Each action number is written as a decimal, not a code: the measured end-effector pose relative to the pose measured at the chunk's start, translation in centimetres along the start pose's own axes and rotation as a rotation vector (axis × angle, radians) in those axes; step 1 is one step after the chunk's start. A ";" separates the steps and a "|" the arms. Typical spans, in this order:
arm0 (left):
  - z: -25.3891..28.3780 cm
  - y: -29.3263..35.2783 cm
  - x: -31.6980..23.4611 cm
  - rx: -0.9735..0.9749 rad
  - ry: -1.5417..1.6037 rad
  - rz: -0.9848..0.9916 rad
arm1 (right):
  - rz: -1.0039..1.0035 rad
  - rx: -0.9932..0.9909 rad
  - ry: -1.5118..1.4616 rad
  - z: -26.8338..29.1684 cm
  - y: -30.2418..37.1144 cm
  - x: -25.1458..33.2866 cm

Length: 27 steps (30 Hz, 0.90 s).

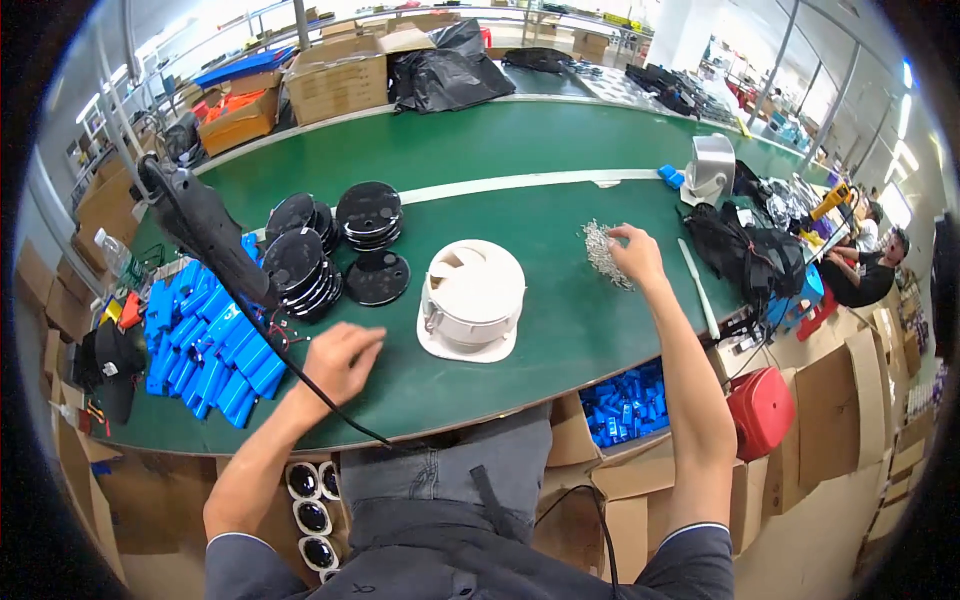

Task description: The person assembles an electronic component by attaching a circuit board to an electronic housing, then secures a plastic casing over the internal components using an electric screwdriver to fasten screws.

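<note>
A white round plastic housing [474,300] with a flanged base stands on the green table in front of me; openings show in its top. To its left, my left hand [345,362] hovers near the table's front edge with its fingers curled; whatever it may hold is hidden. My right hand [640,256] reaches to a loose pile of small silvery screws [602,252], fingertips pinched at its right side. Anything between those fingertips is too small to make out. Behind my left hand are stacks of black round discs [370,212], and one disc [377,277] lies nearer the housing.
Blue wrapped packs [215,335] are heaped at the left, below a dark power tool [205,225] whose cable crosses my left forearm. A pale-handled tool [698,288], a silver-white housing [709,168] and black bags [750,250] lie right. Under the edge sits a box of blue parts [628,405].
</note>
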<state>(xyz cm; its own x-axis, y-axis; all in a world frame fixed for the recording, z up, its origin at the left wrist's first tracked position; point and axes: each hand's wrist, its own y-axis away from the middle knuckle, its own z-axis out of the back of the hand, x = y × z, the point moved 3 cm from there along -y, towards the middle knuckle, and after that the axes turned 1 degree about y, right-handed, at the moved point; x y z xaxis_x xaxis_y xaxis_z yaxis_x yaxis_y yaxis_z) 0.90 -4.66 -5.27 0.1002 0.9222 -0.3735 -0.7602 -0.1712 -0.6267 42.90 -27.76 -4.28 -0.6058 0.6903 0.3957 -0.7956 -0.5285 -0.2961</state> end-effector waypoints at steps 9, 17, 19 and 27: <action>-4.5 -6.2 1.9 0.431 0.332 0.130 | 0.406 0.528 -0.580 -2.3 11.2 12.3; -5.2 -12.4 2.1 0.172 0.562 0.115 | 0.475 0.227 -0.525 2.0 7.3 15.5; -5.2 -13.3 1.7 0.160 0.519 0.145 | 0.475 0.216 -0.503 2.5 6.7 15.3; -5.2 -11.9 0.9 0.135 0.456 0.017 | 0.544 0.143 -0.477 1.7 8.6 14.7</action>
<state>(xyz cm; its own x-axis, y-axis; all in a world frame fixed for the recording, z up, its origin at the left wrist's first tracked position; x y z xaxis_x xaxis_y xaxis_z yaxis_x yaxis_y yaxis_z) 13.36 -3.59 -1.67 0.3358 0.6686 -0.6635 -0.8375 -0.1103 -0.5351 27.11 -23.01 0.47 -0.8207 0.0399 0.5700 -0.3553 -0.8168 -0.4544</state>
